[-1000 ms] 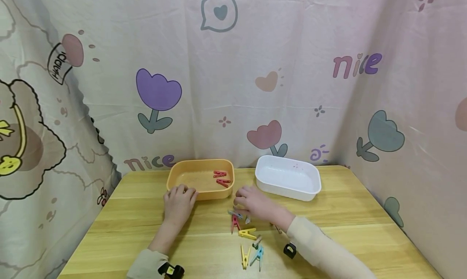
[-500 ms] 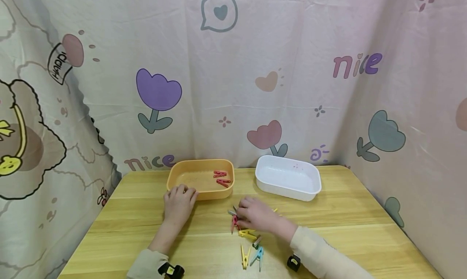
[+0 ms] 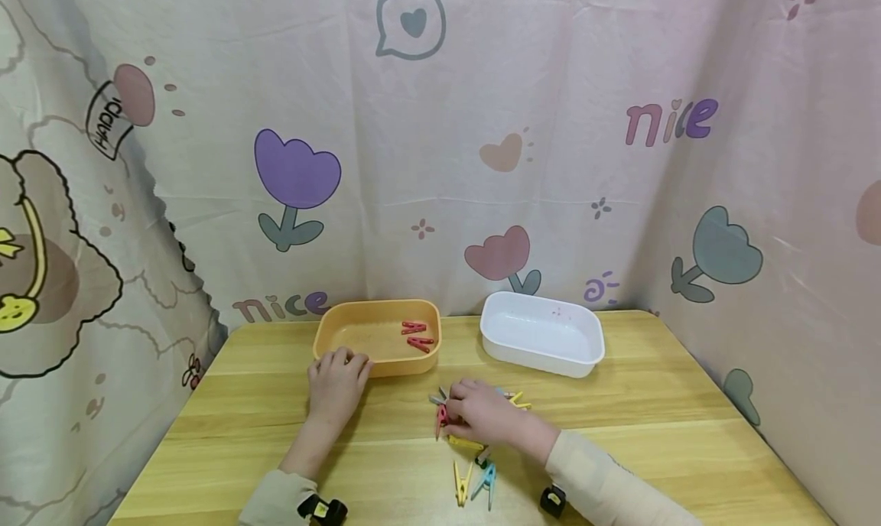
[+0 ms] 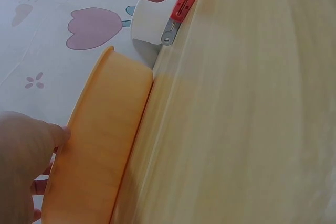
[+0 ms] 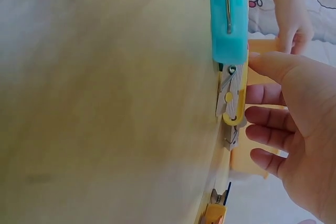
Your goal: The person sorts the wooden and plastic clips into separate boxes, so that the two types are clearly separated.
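My left hand [image 3: 337, 384] grips the near left rim of an orange plastic tray [image 3: 399, 366]; in the left wrist view the thumb presses its wall and the fingers are beyond the rim. Two red clothespins [image 3: 418, 344] lie inside. My right hand [image 3: 485, 411] is low over the scattered clothespins, its thumb and fingers bent loosely beside a red clothespin [image 3: 441, 419] on the table. In the right wrist view a gap shows between thumb and forefinger; their tips are partly behind a blue clothespin [image 5: 229, 19] and a yellow one. A grey clothespin [image 3: 437, 399] lies behind the red one.
A white tray [image 3: 540, 364] stands at the back right. Toward the front lie a yellow clothespin [image 3: 463, 484], a blue clothespin [image 3: 486, 480] and a small wooden one [image 3: 482, 457]. More clothespins, one yellow [image 3: 519, 401], lie behind the right hand. A patterned cloth hangs behind the table.
My right hand has moved from near the orange tray's right corner toward me, down beside the red clothespin. Clothespins behind it have come into view. The left hand stays on the tray's rim.
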`<action>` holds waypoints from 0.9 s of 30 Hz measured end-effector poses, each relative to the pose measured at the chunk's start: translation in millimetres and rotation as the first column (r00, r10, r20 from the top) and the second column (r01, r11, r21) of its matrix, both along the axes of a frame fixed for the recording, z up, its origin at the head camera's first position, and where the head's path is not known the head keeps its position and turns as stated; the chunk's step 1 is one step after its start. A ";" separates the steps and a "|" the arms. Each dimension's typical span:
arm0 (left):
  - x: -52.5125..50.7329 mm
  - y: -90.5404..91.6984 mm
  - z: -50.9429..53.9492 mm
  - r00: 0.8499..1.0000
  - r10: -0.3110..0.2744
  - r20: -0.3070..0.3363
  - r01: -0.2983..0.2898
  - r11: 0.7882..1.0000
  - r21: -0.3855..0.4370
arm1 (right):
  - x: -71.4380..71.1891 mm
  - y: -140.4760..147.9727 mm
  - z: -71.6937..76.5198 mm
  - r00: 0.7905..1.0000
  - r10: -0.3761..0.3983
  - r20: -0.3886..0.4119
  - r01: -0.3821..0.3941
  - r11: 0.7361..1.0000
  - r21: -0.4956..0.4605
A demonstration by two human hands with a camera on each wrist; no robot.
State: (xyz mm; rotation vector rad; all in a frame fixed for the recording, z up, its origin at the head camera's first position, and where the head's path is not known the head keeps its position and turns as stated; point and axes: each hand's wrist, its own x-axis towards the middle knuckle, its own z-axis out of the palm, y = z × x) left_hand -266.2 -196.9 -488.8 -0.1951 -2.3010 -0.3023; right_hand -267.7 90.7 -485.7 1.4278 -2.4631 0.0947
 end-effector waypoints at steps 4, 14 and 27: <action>0.1 -0.4 0.0 1.000 0.003 0.003 -0.003 1.000 0.003 | 0.5 -1.8 -0.8 1.000 0.006 -0.021 -0.006 1.000 0.009; -0.2 0.1 -0.6 1.000 -0.010 -0.018 0.010 1.000 0.005 | 1.6 -6.5 0.3 1.000 -0.025 0.010 0.024 0.999 0.044; 0.0 -0.5 -1.5 1.000 -0.016 -0.015 0.016 1.000 0.014 | 0.5 -10.6 5.9 0.999 -0.020 0.043 0.018 0.999 0.035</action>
